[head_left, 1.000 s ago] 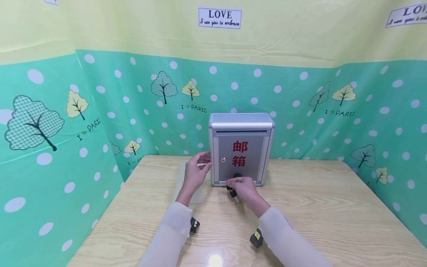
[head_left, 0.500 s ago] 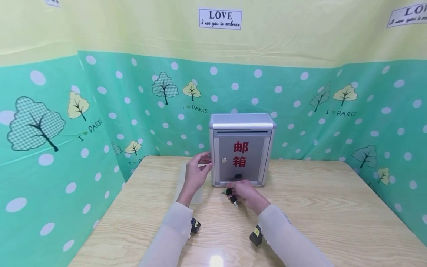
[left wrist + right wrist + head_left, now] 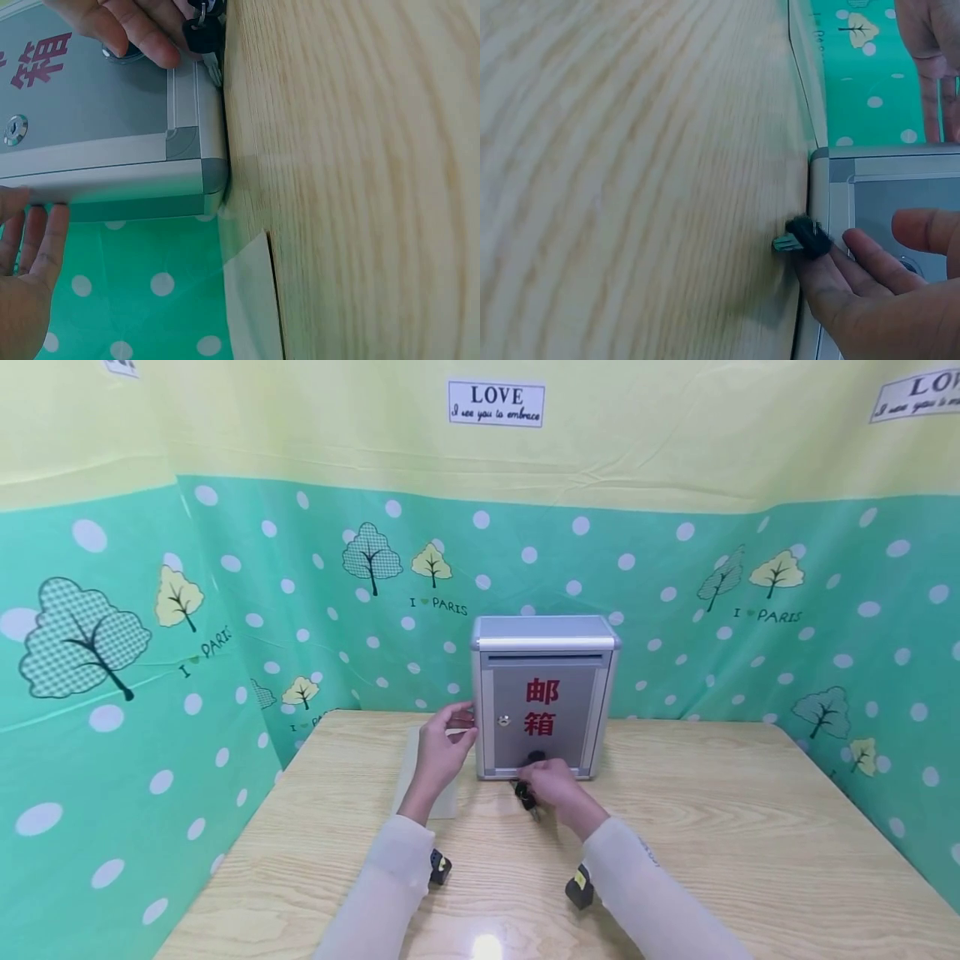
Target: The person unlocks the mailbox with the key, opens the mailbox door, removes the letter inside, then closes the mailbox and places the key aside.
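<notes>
A grey metal mailbox (image 3: 577, 693) with red characters and a top slot stands upright on the table. Its small keyhole lock (image 3: 503, 720) sits at the door's left side. My left hand (image 3: 438, 747) touches the box's left side, with fairly straight fingers (image 3: 49, 244) along it in the left wrist view. At the bottom front edge, my right hand (image 3: 558, 787) holds black-headed keys (image 3: 527, 795). In the right wrist view, the keys (image 3: 808, 238) lie against the lower fingers, with the thumb apart. A dark round piece (image 3: 536, 757) on the lower door is partly covered by that hand.
A flat beige sheet or envelope (image 3: 447, 802) lies on the wooden table (image 3: 712, 818), left of the box and partly under the left arm. A green and yellow patterned cloth (image 3: 660, 610) hangs behind the box. Black devices (image 3: 580, 888) are worn at both wrists.
The right hand dips slightly, then rises again at the box's bottom edge. The keys shift and turn in its fingers. The left hand stays at the box's side.
</notes>
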Tool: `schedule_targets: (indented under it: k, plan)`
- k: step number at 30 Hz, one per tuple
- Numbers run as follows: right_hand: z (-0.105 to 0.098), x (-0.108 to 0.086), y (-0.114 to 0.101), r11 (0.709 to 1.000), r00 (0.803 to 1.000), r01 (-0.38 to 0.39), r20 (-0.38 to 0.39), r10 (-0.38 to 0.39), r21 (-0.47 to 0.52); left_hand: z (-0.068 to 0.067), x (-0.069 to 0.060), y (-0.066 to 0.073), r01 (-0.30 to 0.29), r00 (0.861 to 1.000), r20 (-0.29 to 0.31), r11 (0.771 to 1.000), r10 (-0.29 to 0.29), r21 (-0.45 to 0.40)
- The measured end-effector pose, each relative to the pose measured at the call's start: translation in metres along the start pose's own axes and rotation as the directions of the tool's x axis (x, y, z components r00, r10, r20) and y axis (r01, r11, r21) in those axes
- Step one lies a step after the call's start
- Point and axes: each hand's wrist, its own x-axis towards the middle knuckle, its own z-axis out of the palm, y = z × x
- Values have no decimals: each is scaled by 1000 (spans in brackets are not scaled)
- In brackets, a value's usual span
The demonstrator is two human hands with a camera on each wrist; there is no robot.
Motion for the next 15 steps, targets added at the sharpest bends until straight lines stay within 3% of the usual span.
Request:
schedule_targets:
  k: [15]
  plan:
    - [0, -4, -7, 999, 999, 8, -32, -9, -36, -5, -2, 0, 4, 1000, 1, 1000, -4, 16]
